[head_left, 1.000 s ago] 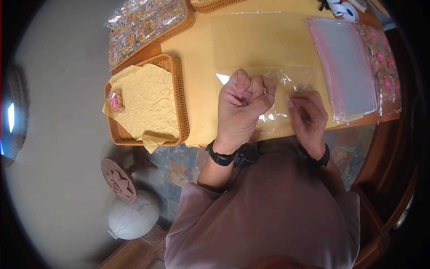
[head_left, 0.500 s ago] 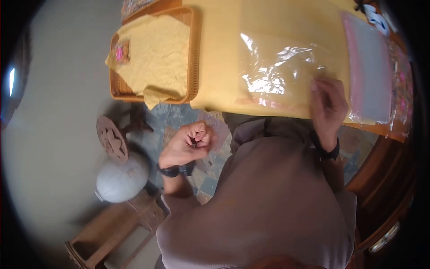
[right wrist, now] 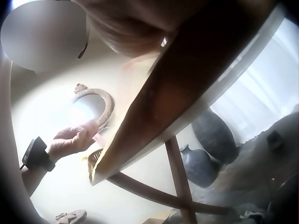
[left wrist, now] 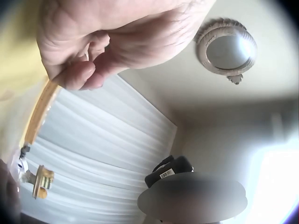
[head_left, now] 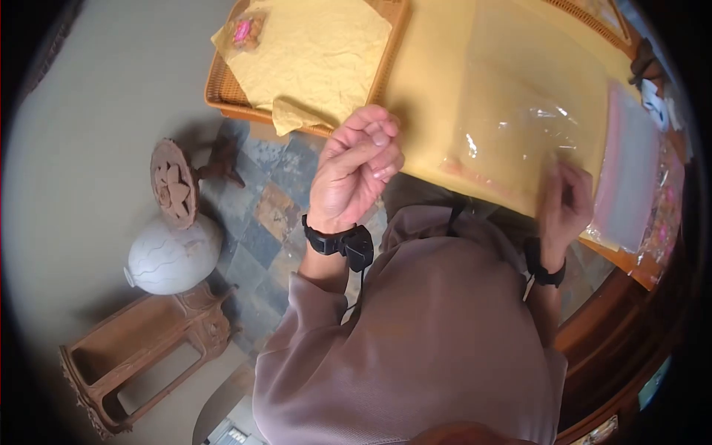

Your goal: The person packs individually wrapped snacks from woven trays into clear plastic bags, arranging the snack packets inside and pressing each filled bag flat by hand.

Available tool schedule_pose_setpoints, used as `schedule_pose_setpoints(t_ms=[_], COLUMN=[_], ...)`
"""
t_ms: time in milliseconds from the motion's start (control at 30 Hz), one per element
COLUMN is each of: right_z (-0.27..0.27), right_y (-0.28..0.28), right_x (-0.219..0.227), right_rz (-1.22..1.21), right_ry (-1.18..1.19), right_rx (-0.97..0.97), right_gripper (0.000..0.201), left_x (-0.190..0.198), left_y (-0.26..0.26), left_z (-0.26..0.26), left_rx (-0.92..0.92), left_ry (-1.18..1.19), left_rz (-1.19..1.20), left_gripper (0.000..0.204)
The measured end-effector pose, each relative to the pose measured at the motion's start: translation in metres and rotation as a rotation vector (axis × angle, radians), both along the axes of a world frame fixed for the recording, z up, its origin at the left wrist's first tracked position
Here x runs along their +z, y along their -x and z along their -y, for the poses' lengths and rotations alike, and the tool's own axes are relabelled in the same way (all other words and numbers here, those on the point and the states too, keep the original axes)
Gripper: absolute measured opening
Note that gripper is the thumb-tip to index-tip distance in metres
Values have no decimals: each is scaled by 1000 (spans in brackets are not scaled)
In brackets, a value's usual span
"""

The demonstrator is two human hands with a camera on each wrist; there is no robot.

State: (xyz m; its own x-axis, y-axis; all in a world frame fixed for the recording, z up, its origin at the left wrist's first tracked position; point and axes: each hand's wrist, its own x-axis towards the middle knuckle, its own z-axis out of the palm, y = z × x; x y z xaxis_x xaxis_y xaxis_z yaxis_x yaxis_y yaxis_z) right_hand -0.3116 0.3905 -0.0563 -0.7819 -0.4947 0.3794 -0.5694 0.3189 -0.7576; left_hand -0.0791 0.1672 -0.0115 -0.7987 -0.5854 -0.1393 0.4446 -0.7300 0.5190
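My left hand [head_left: 356, 167] is raised between the wicker tray and my shirt, fingers loosely curled and thumb against them. Nothing shows in it, and the left wrist view also shows curled fingers [left wrist: 77, 74] with no object. On the yellow table covering [head_left: 426, 96], a large clear plastic bag [head_left: 519, 96] lies near the front edge, shiny and creased. My right hand [head_left: 567, 196] is at the bag's near right part, fingers bent against the thumb and holding the film. Its fingertips are blurred. The right wrist view shows translucent film [right wrist: 133, 74] beneath that hand.
A wicker tray [head_left: 382, 67] lined with crumpled yellow paper holds a small packet [head_left: 246, 31] at left. A stack of clear, pink-edged bags [head_left: 627, 170] and filled packets [head_left: 667, 200] lie right. A carved wooden stand [head_left: 148, 341] and a pale round vase [head_left: 174, 256] are at far left.
My left hand went from above the bag out left over the floor, then came back up towards the tray; its fist has loosened. The right hand stayed at the bag while the head view shifted.
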Motion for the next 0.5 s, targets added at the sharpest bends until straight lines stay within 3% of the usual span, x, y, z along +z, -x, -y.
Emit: schedule_pose_setpoints(t_ms=[300, 400, 467, 500], right_z=[1, 2, 1, 1], right_y=[-5, -6, -6, -6], right_x=[1, 5, 5, 6], right_rz=[17, 21, 35, 41], right_ry=[34, 18, 15, 10], right_rx=[5, 7, 4, 11], right_gripper=[8, 9, 9, 10], left_x=[0, 9, 21, 23], left_y=[39, 48, 51, 50], left_z=[1, 3, 7, 14], left_rx=[-81, -8, 128, 139], left_ry=[-59, 134, 430, 448], left_rz=[-16, 141, 374, 304], left_gripper=[27, 27, 30, 32])
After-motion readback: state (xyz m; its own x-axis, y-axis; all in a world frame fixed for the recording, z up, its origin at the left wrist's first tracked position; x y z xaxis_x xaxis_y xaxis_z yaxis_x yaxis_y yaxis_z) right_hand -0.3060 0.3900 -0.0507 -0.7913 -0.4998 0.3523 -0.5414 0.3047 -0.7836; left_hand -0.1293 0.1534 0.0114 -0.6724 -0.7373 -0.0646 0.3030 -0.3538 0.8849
